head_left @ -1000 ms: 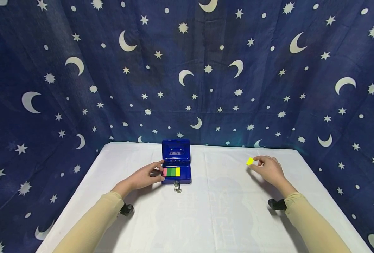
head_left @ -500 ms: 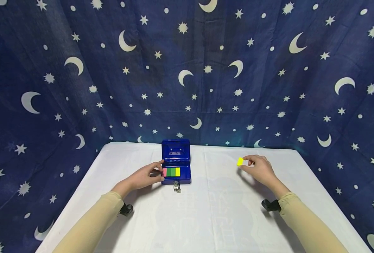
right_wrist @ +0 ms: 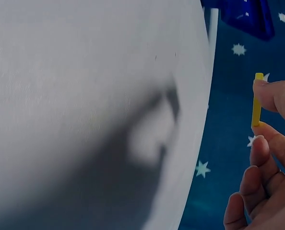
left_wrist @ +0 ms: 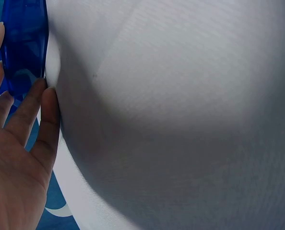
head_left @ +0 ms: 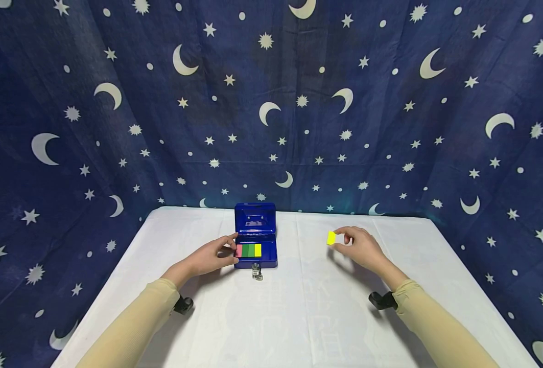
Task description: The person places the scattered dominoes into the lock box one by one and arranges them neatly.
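Observation:
A small blue metal cash box (head_left: 269, 257) stands on the table with its lid raised towards the back. Inside it lies a row of several blocks (head_left: 248, 250), pink, green and yellow, side by side. My left hand (head_left: 207, 256) rests its fingertips against the box's left wall; in the left wrist view those fingers (left_wrist: 49, 115) are extended along its side. Right of the box, my right hand (head_left: 362, 249) pinches a thin yellow block (head_left: 331, 238) between thumb and finger, held above the cloth. The right wrist view shows this yellow block (right_wrist: 256, 105) edge-on.
From the front of the box hangs a small silver padlock (head_left: 256, 272). White cloth (head_left: 294, 317) covers the table, and a dark blue curtain (head_left: 299, 143) with moons and stars surrounds its back and sides. Each wrist carries a black camera mount (head_left: 381, 300).
The right hand has moved left across the table towards the box, carrying the yellow block. My left hand and the box have stayed in place.

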### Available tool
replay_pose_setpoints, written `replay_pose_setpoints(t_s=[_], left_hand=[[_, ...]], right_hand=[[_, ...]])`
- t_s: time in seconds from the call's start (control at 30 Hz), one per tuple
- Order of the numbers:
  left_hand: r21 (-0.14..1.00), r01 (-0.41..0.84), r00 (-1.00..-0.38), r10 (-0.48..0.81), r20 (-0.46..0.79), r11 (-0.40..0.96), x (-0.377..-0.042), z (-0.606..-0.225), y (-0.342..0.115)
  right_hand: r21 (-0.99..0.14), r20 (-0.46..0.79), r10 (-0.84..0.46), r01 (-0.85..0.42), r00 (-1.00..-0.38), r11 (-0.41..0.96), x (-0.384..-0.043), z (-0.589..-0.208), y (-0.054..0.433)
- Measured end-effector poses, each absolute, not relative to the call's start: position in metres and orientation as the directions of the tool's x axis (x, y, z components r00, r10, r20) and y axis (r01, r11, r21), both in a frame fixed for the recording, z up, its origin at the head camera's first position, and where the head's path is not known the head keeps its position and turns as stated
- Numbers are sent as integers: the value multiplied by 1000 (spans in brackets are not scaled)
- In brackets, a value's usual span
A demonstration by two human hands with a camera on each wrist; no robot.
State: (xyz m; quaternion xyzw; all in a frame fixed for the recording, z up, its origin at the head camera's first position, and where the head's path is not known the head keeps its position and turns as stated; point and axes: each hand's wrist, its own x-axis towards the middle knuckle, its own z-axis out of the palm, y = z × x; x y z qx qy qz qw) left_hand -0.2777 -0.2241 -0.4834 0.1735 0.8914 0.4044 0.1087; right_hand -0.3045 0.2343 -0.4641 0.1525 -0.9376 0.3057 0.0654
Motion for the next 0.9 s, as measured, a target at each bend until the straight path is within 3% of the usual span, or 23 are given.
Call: replay_pose_setpoints(t_s=[0.9], left_hand=[[740,209,-921,383,-71,639,-277,-479,-222]], right_hand=[[-554,253,-361,-441,-897,707,-300,-456,180]])
